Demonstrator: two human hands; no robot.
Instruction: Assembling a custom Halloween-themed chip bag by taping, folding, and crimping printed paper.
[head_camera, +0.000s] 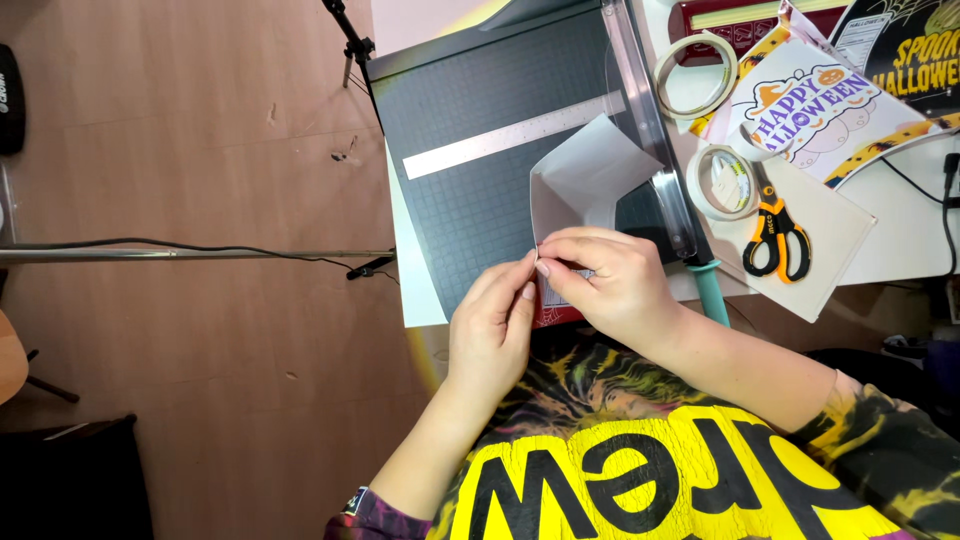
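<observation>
Folded translucent sheet, near edge of the grey paper trimmer, lower corner pinched at centre; rolls of tape and orange-handled scissors to the right; left hand closed, thumb and forefinger nipping the sheet's edge; right hand curled over, fingertips narrow, gripping the same corner; best done, judging by the grip, with thin layers teased apart slowly, no creasing.
</observation>
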